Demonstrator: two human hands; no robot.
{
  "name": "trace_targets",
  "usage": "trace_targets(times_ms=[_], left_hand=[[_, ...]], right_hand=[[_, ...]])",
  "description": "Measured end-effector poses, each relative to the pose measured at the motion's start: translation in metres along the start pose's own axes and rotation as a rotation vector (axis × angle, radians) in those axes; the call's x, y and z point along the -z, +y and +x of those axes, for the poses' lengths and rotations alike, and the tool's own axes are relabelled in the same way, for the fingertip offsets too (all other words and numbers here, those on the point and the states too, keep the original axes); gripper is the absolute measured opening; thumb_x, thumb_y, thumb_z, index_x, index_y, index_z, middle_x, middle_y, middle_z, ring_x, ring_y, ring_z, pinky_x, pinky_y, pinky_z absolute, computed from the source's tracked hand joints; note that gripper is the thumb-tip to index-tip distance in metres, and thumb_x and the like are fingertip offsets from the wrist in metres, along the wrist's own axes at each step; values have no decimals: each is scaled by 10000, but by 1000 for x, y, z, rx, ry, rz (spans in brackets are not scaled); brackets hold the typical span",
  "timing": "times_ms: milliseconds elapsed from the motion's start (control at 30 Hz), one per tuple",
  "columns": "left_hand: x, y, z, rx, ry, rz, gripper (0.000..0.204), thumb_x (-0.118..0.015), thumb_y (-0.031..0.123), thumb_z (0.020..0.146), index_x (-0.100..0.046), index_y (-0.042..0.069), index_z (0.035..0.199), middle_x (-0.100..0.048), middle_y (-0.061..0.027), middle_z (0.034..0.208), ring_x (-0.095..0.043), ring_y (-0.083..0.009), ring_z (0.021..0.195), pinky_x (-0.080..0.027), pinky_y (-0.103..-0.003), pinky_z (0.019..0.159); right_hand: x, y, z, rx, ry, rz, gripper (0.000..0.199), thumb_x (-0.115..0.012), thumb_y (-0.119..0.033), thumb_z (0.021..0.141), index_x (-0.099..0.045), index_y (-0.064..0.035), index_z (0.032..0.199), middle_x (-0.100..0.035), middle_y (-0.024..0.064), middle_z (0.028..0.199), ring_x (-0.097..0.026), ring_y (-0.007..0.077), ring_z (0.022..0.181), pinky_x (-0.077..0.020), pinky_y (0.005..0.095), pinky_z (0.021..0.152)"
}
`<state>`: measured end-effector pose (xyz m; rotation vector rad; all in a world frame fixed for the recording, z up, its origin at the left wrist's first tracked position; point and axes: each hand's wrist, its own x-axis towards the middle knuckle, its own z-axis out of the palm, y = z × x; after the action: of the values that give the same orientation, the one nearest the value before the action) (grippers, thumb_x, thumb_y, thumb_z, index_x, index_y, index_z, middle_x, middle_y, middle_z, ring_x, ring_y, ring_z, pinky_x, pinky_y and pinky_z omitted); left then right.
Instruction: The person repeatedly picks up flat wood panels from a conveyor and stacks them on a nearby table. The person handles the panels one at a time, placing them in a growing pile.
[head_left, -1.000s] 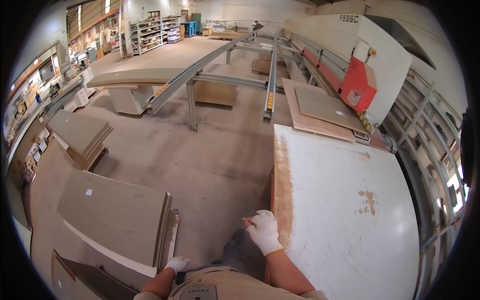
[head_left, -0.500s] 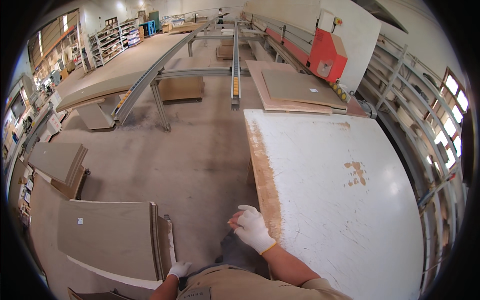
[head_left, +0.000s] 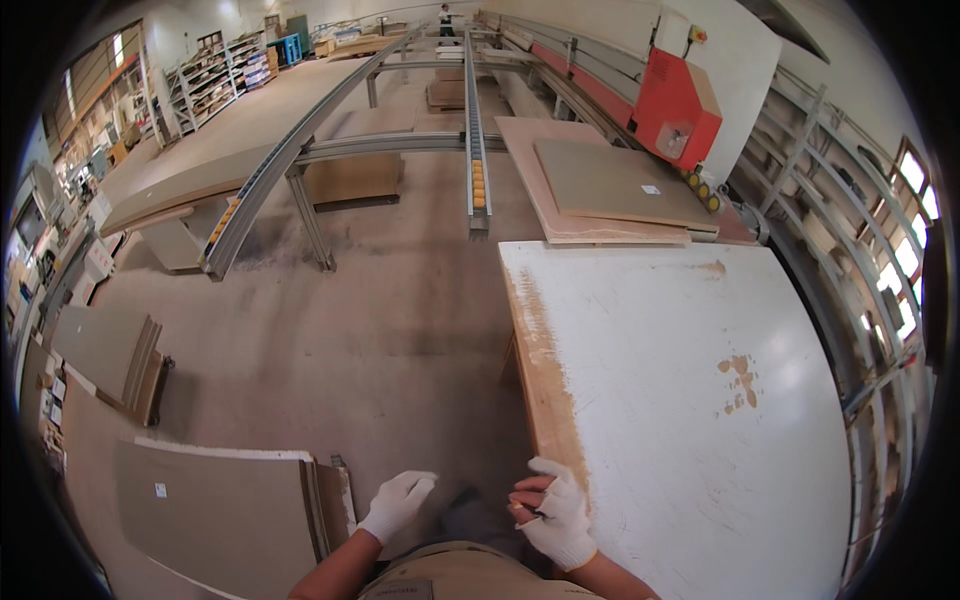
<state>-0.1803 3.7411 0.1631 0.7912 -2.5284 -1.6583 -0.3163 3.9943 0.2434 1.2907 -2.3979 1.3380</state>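
Table (head_left: 690,400) top white, worn brown edge, right hand (head_left: 555,512) just beside

A large white board (head_left: 690,400) lies flat at about 4 o'clock, its worn brown near-left edge just beside the gloved right hand (head_left: 555,512).

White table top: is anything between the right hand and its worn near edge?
Nothing visible does. The gloved right hand sits curled right at the worn left edge of the white table top, seemingly touching it. The gloved left hand hangs apart over the bare floor, next to the stacked boards.
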Motion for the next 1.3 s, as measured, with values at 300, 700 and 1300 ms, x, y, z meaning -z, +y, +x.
trace_targets(times_ms=[300, 700, 1300], left_hand=[[26, 145, 160, -439, 1, -84, 203, -651, 116, 1002, -753, 3, 1137, -752, -170, 1133, -731, -273, 1044, -564, -364, 936], [-4, 257, 360, -576, -152, -106, 302, -605, 171, 1048, -701, -30, 1252, -732, -121, 1185, -678, -193, 1086, -511, -307, 964], [-113, 343, 613, -968, -29, 890, 683, -517, 504, 1036, -508, -36, 1454, -497, -263, 1512, -392, -446, 1444, -235, -550, 1249]], right_hand=[[70, -86, 201, 601, 207, 281, 185, -825, -86, 755, -751, -73, 924, -705, 99, 1060, -666, 372, 1069, -564, 456, 850], [28, -41, 306, 893, 642, 781, 92, -712, -84, 946, -666, -76, 1025, -662, 85, 1092, -660, 290, 977, -554, 505, 765], [43, 164, 397, -61, 631, 33, 654, -796, -80, 910, -431, -38, 1451, -443, 169, 1509, -514, 313, 1364, -421, 449, 1153]])
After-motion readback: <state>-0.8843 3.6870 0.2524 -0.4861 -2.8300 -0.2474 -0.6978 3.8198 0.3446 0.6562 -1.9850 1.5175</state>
